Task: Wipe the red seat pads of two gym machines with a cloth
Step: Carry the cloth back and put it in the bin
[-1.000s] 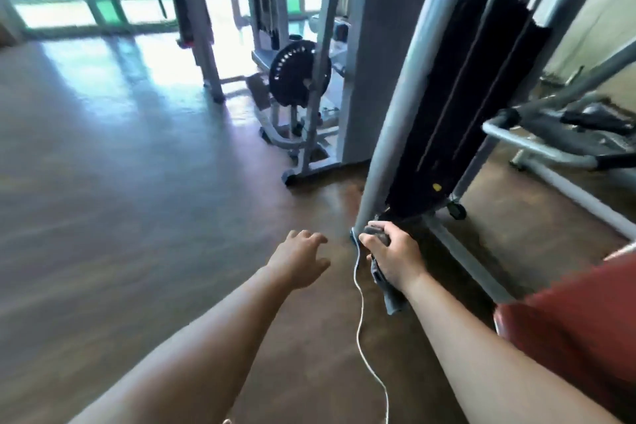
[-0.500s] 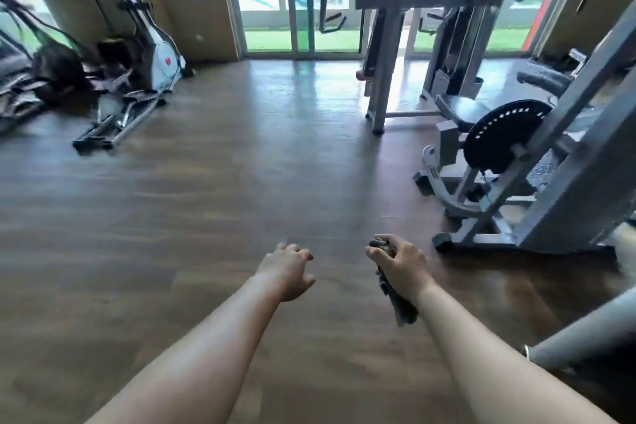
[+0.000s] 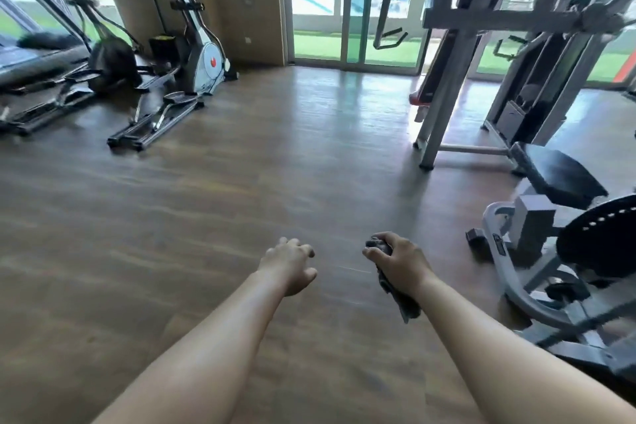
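My right hand [image 3: 401, 262] is closed around a dark grey cloth [image 3: 399, 296], whose loose end hangs below the fist. My left hand [image 3: 290, 263] is held out beside it, holding nothing, with its fingers loosely curled and slightly apart. Both arms reach forward over the wooden floor [image 3: 206, 217]. A small red pad [image 3: 418, 99] shows low on the grey cable machine [image 3: 457, 55] at the back right, mostly hidden by its post. No other red seat pad is in view.
A grey machine with a black seat [image 3: 557, 179] and a black round plate [image 3: 602, 237] stands close on the right. Two elliptical trainers [image 3: 192, 55] line the back left by a pillar. Glass doors [image 3: 354, 3] lie ahead.
The view has swung left, away from the red pad and grey post seen a second ago, toward the open floor and ellipticals. My right hand keeps hold of the cloth.
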{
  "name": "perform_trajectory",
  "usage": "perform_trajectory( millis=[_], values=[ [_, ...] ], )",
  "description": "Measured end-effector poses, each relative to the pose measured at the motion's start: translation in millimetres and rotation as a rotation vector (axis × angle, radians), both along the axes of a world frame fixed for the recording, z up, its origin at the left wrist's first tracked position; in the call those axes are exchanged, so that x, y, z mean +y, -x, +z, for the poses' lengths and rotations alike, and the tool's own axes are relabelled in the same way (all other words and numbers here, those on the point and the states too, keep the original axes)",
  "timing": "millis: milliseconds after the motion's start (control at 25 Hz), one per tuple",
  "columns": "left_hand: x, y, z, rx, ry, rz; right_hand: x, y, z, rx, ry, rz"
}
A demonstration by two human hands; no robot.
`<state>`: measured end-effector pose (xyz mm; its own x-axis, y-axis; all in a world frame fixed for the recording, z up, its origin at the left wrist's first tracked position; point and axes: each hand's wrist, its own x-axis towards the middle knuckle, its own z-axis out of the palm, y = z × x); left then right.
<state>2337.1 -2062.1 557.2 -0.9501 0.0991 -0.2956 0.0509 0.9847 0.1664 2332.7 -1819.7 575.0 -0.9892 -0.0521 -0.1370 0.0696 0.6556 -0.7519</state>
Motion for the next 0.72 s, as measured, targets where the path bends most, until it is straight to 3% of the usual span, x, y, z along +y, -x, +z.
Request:
perform_trajectory(
  millis=[280,720],
  values=[
    [-53,218,-4,0.009,-0.021,0.073,-70,233,2,0.003,0.004,0.084],
    [-165,600,-4,-0.011,0.043,-0.005,-167,589,-15,0.025,0.04,-0.05]
  ],
)
